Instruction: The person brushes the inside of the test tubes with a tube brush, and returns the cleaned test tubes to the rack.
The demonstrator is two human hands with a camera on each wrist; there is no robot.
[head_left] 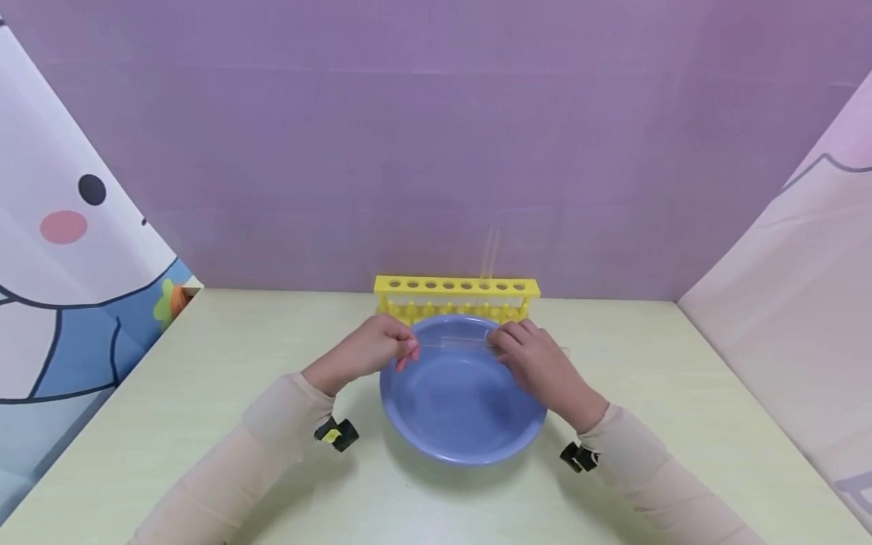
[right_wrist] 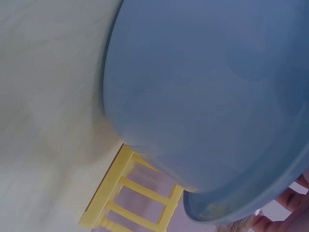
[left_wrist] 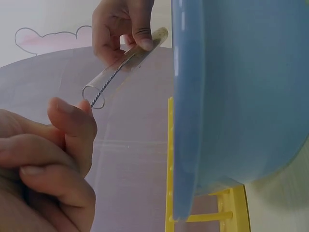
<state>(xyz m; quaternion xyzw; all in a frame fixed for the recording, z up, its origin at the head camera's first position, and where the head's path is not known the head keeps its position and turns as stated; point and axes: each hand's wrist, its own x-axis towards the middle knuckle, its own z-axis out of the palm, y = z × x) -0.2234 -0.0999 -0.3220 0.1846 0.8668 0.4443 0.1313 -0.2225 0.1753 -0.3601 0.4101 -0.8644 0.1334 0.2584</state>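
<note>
My right hand (head_left: 538, 367) grips a clear glass test tube (left_wrist: 102, 81), which lies nearly level over the far part of a blue basin (head_left: 463, 409). On the other side, the thumb and fingers of my left hand (head_left: 378, 350) pinch the twisted wire handle of a test tube brush (left_wrist: 114, 73). In the left wrist view the wire runs through the tube's open mouth and along its inside. Brownish bristles (right_wrist: 236, 225) show by the basin's rim in the right wrist view.
Behind the basin stands a yellow test tube rack (head_left: 456, 286) with a row of holes. Another clear test tube (head_left: 490, 253) stands upright in it. A purple cloth backdrop (head_left: 436, 151) rises at the far edge of the pale table (head_left: 272, 454).
</note>
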